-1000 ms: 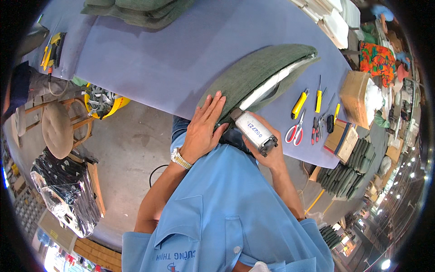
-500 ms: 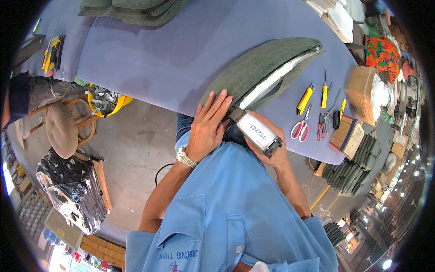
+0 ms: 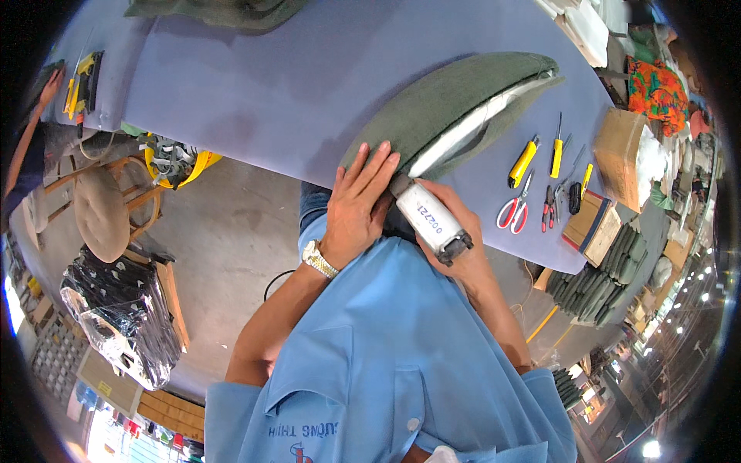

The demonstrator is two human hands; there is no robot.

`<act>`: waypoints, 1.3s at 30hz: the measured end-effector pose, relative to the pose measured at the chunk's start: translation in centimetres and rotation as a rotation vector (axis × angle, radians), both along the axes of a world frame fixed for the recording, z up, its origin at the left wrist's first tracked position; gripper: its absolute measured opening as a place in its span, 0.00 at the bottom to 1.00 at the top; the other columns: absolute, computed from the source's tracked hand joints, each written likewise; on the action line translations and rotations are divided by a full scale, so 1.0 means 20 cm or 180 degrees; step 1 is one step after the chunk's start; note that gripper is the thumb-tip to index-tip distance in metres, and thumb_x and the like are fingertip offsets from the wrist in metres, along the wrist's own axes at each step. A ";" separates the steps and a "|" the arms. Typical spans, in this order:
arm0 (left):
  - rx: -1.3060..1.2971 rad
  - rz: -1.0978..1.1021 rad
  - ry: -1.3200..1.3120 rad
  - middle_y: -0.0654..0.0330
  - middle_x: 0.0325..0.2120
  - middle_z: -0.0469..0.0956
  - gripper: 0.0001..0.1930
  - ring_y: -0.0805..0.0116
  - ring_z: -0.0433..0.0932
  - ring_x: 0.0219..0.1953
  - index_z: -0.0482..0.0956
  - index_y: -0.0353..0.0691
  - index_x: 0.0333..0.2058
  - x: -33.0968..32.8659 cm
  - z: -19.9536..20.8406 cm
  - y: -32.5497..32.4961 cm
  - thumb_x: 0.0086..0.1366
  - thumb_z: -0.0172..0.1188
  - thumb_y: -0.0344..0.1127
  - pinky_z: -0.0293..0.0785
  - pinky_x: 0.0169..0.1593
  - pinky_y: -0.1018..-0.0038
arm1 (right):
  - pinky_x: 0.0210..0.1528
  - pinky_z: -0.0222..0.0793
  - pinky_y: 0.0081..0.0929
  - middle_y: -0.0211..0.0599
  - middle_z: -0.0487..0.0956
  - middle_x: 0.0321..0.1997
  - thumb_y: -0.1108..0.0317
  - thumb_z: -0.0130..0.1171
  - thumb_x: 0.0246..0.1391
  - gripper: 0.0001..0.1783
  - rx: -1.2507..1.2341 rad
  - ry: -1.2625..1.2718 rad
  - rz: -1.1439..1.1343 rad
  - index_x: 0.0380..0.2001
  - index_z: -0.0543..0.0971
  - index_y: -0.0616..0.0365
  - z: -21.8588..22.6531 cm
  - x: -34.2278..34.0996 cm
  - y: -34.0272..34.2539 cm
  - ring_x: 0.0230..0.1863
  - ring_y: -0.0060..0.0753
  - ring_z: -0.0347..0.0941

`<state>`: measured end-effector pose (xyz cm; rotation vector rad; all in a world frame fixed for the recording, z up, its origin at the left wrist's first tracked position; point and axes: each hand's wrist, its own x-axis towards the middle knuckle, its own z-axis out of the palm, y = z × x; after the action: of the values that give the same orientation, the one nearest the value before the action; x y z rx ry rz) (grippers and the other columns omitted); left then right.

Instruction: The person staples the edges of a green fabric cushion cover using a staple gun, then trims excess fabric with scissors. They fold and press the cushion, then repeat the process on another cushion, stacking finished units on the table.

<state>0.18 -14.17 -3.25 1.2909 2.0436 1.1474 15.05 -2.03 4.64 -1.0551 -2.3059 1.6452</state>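
A curved cushion covered in dark green fabric (image 3: 444, 100) lies tilted on the table, its white underside (image 3: 467, 131) showing along an open edge. My left hand (image 3: 356, 193) rests on the cushion's near end, fingers stretched out, with a metal-banded watch on the wrist. Gripped in my right hand (image 3: 461, 224) is a staple gun (image 3: 431, 220) with a white body and black end. Its dark nose sits against the near end of the cushion, close to my left fingers. The exact contact point is hidden, and most of my right fingers are behind the tool.
Right of the cushion lie red-handled scissors (image 3: 512, 213), a yellow cutter (image 3: 522, 162), a yellow screwdriver (image 3: 557, 154) and pliers (image 3: 549, 208). A cardboard box (image 3: 620, 158) stands beyond. More green pieces (image 3: 224, 11) lie at the far edge. Another person's arm (image 3: 35, 123) reaches in at far left.
The whole view has shifted slightly. The staple gun stays at the cushion's near end, and my left hand keeps its place on the fabric. Another person's arm has come in at far left.
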 end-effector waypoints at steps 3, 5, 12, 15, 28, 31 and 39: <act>0.0075 -0.0098 -0.0129 0.57 0.75 0.59 0.40 0.52 0.56 0.76 0.65 0.49 0.72 -0.01 0.01 -0.01 0.61 0.66 0.24 0.56 0.73 0.45 | 0.57 0.73 0.29 0.45 0.83 0.53 0.76 0.65 0.50 0.32 -0.0011 0.0065 0.0026 0.61 0.76 0.60 -0.01 0.01 0.01 0.54 0.34 0.81; 0.0097 -0.0083 -0.0344 0.53 0.75 0.58 0.42 0.50 0.55 0.77 0.62 0.45 0.73 -0.03 0.02 -0.02 0.60 0.66 0.23 0.55 0.75 0.50 | 0.58 0.73 0.29 0.45 0.83 0.54 0.76 0.66 0.50 0.32 0.0118 0.0189 0.0056 0.61 0.76 0.62 -0.02 0.02 0.00 0.54 0.35 0.81; 0.0125 -0.0107 -0.0246 0.47 0.74 0.58 0.44 0.49 0.58 0.75 0.57 0.37 0.73 -0.03 -0.02 -0.03 0.61 0.68 0.26 0.58 0.75 0.59 | 0.62 0.72 0.31 0.47 0.82 0.57 0.76 0.68 0.51 0.32 0.0429 0.0157 0.0064 0.62 0.76 0.65 -0.05 0.11 -0.05 0.57 0.36 0.79; 0.0119 -0.0122 -0.0202 0.47 0.73 0.59 0.44 0.49 0.59 0.75 0.57 0.36 0.73 -0.03 -0.01 -0.03 0.60 0.68 0.26 0.58 0.75 0.59 | 0.63 0.72 0.32 0.47 0.82 0.59 0.76 0.68 0.51 0.32 0.0353 0.0220 0.0033 0.61 0.76 0.65 -0.07 0.12 -0.05 0.58 0.35 0.79; -0.0229 -0.0291 -0.0140 0.53 0.76 0.54 0.46 0.51 0.52 0.78 0.56 0.41 0.74 0.01 -0.01 -0.04 0.59 0.67 0.25 0.54 0.75 0.46 | 0.57 0.76 0.33 0.48 0.83 0.55 0.73 0.69 0.46 0.35 0.0094 0.0202 0.0235 0.61 0.76 0.59 -0.06 0.09 -0.02 0.56 0.45 0.83; -0.0147 -0.0246 -0.0033 0.54 0.77 0.52 0.46 0.51 0.50 0.78 0.55 0.42 0.75 0.04 -0.03 -0.02 0.59 0.67 0.24 0.51 0.75 0.45 | 0.57 0.76 0.33 0.48 0.83 0.55 0.74 0.68 0.45 0.36 -0.0181 -0.0076 0.0149 0.62 0.75 0.58 -0.03 0.08 0.00 0.56 0.46 0.83; -0.0003 -0.0025 -0.0285 0.48 0.75 0.55 0.47 0.50 0.55 0.76 0.55 0.38 0.74 0.04 -0.02 -0.02 0.58 0.68 0.25 0.52 0.76 0.48 | 0.60 0.73 0.31 0.47 0.81 0.59 0.77 0.67 0.49 0.35 0.0394 0.0201 0.0128 0.63 0.75 0.61 -0.09 0.14 -0.08 0.57 0.39 0.81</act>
<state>0.89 -14.61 -3.65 1.2239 1.9727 1.1791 17.85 -3.65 2.76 -0.9239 -2.3679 1.5042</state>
